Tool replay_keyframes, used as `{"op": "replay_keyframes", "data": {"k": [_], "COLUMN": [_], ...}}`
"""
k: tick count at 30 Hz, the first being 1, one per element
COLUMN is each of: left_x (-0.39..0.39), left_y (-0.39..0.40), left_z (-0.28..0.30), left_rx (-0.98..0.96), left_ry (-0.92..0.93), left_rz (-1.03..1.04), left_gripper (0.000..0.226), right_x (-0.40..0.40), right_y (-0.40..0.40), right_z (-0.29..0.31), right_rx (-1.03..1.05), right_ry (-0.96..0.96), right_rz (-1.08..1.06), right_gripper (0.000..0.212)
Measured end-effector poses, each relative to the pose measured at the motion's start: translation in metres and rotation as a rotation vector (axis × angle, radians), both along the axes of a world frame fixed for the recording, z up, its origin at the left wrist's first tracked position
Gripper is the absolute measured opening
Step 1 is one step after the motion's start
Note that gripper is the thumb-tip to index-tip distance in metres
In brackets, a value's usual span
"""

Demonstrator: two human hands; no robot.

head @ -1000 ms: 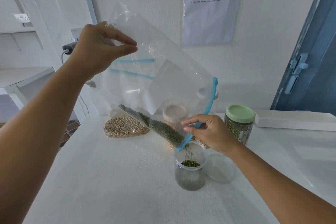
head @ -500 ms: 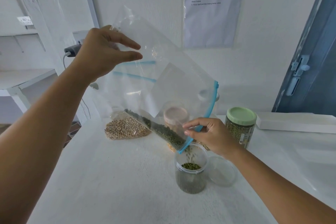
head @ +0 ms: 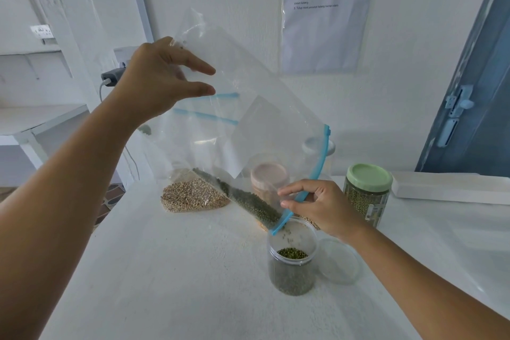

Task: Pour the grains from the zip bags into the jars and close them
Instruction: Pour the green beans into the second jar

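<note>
A clear zip bag [head: 265, 107] with a blue zipper strip hangs tilted over an open clear jar [head: 292, 257]. My left hand [head: 162, 80] holds the bag's raised bottom corner up high. My right hand [head: 314, 207] pinches the blue zipper edge just above the jar's mouth. Green grains [head: 254, 201] lie along the bag's lower fold and fall into the jar, which is partly filled with them. The jar's clear lid [head: 340, 261] lies flat on the white table [head: 171, 270] to its right.
A bag of tan grains [head: 193, 196] lies at the back left of the table. Behind the bag stand a pink-lidded jar [head: 269, 176] and a green-lidded jar of green grains [head: 368, 193]. A white box [head: 452, 188] sits at the back right, a blue door [head: 474, 85] beyond it.
More green grains have slid out of the bag into the jar. Both hands keep their hold on the bag with little movement.
</note>
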State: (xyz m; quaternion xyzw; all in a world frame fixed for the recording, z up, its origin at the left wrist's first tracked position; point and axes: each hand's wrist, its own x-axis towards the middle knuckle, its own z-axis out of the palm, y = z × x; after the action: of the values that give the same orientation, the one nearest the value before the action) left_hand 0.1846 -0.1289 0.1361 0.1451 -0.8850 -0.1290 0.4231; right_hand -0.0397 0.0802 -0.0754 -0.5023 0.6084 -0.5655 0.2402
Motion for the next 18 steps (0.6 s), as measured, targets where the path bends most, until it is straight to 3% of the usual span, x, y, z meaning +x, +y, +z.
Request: {"op": "replay_keyframes", "data": {"k": [18], "left_x": [-0.0004], "left_y": [0.0052], "left_z": [-0.0008], "left_rx": [-0.022], "left_ry": [-0.018], "left_rz": [0.005], "left_gripper": [0.031], "right_x": [0.004], "right_y": [0.0058], "right_z": [-0.0016], "right_rx": [0.013], "right_ry": [0.008], "right_rz": [-0.019], "right_gripper": [0.02]}}
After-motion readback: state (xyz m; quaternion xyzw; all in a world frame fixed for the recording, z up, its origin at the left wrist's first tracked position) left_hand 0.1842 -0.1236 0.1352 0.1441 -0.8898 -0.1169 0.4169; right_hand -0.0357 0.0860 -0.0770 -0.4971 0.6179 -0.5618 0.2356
